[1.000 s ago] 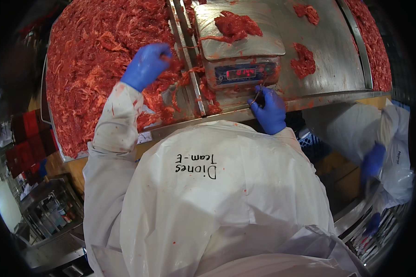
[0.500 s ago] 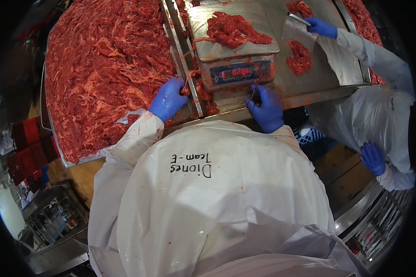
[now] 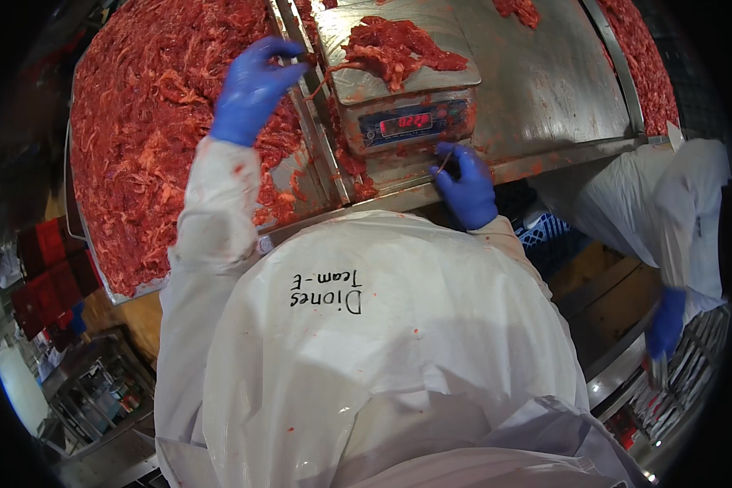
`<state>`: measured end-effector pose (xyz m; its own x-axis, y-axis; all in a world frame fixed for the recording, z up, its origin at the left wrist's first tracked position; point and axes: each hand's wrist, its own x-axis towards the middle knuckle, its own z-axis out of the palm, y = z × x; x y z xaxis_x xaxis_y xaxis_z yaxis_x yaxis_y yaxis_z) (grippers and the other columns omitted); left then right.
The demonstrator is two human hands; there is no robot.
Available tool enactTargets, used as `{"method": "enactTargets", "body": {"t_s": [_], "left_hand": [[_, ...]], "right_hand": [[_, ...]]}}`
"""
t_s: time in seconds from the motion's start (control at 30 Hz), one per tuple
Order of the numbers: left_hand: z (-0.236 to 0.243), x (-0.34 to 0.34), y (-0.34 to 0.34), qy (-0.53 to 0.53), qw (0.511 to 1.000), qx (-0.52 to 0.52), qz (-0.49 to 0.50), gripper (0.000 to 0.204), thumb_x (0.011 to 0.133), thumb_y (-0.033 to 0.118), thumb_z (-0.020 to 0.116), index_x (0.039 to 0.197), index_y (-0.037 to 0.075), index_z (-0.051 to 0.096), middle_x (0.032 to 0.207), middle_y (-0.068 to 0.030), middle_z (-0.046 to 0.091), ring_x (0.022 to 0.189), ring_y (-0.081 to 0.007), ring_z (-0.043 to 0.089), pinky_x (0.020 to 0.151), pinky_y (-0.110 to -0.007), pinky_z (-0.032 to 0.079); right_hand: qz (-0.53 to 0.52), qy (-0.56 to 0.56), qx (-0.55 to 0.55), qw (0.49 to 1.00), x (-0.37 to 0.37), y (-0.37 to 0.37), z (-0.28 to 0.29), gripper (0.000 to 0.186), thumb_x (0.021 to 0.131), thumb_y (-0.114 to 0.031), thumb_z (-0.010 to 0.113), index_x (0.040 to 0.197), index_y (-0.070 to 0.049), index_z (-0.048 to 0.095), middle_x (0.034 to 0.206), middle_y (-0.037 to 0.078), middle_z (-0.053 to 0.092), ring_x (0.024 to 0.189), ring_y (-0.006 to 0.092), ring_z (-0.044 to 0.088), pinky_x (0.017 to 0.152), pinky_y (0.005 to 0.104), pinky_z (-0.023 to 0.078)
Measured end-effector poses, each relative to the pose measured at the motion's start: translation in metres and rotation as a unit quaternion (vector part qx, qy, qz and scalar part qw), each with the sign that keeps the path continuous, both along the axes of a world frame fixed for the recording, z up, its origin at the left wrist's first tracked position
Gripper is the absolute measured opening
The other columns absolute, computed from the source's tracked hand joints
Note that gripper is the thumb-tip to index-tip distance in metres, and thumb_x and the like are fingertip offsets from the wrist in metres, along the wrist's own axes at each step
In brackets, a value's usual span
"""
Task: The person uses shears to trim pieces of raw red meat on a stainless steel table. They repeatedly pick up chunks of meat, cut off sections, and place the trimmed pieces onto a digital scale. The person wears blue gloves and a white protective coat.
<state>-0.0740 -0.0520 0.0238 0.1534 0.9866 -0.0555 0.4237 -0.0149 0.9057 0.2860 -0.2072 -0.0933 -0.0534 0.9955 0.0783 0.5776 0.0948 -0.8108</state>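
My left hand [image 3: 256,91], in a blue glove, is raised over the right side of a large heap of shredded red meat [image 3: 154,130]. Its thumb and fingertips pinch a small dark-red scrap of meat [image 3: 309,59] beside the metal divider [image 3: 317,134]. A platform scale [image 3: 447,23] with a lit red display stands right of the divider. On its plate lies a lump of meat [image 3: 403,50], a thin strip trailing off to the left. Below the scale's front right corner, my gloved right hand [image 3: 468,191] is closed around a thin, slender thing, mostly hidden by the fingers.
A steel worktop [image 3: 553,81] extends right of the scale, with another piece of meat [image 3: 519,10] at its far edge. More meat fills a container [image 3: 642,73] beyond. At right, a co-worker's gloved hand [image 3: 667,321] is by a rack [image 3: 687,382]. A blue crate [image 3: 541,232] sits under the worktop.
My left hand has moved up and away along the divider; my right hand has barely moved. The co-worker's hand, the sheet and a nearby piece of meat have left the worktop.
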Motion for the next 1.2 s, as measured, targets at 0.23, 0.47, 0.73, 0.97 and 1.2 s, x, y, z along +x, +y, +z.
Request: {"method": "enactTargets", "body": {"t_s": [0.23,0.47,0.73,0.97,1.2], "left_hand": [[-0.079,-0.079,-0.024,0.122,0.989,-0.013,0.082,0.036,0.089,0.019,0.075,0.121,0.002,0.073,0.113,-0.0132,0.072,0.102,-0.0196,0.068,0.093,-0.035,0.054],[-0.037,0.033,0.005,0.175,0.976,0.133,-0.007,0.036,0.084,0.016,0.072,0.117,0.003,0.074,0.114,-0.0181,0.067,0.109,-0.0303,0.067,0.096,-0.039,0.053],[-0.060,-0.012,-0.045,0.157,0.981,0.117,0.001,0.039,0.084,0.017,0.072,0.121,0.003,0.071,0.130,-0.0221,0.062,0.122,-0.0365,0.062,0.106,-0.042,0.049],[-0.107,-0.051,-0.086,0.195,0.980,-0.007,0.047,0.042,0.084,0.015,0.076,0.123,0.002,0.071,0.130,-0.0208,0.064,0.127,-0.0355,0.061,0.105,-0.040,0.050],[-0.099,-0.030,-0.069,0.257,0.966,0.018,-0.019,0.040,0.080,0.017,0.078,0.118,0.005,0.072,0.118,-0.0201,0.062,0.112,-0.0401,0.063,0.098,-0.047,0.052]], "right_hand": [[-0.095,0.244,-0.074,0.962,0.047,0.040,0.030,0.027,0.095,-0.006,0.071,0.121,-0.001,0.064,0.115,0.010,0.070,0.107,0.0189,0.068,0.097,0.0345,0.054],[0.284,0.243,-0.413,0.831,-0.047,0.090,0.108,0.031,0.100,-0.023,0.068,0.122,0.000,0.066,0.110,0.010,0.071,0.095,0.0182,0.072,0.089,0.0336,0.057],[0.073,0.390,-0.328,0.858,-0.055,0.104,0.119,0.034,0.105,-0.028,0.062,0.125,-0.001,0.065,0.107,0.011,0.070,0.093,0.0210,0.071,0.089,0.0344,0.059],[0.201,0.330,-0.323,0.864,-0.025,0.053,0.091,0.043,0.097,-0.026,0.073,0.129,0.000,0.062,0.120,0.013,0.069,0.109,0.0239,0.069,0.099,0.0375,0.055],[0.260,-0.079,0.068,0.960,-0.151,0.134,0.114,0.073,0.089,-0.036,0.079,0.148,-0.008,0.049,0.130,0.023,0.065,0.120,0.0382,0.066,0.102,0.0479,0.052]]}}
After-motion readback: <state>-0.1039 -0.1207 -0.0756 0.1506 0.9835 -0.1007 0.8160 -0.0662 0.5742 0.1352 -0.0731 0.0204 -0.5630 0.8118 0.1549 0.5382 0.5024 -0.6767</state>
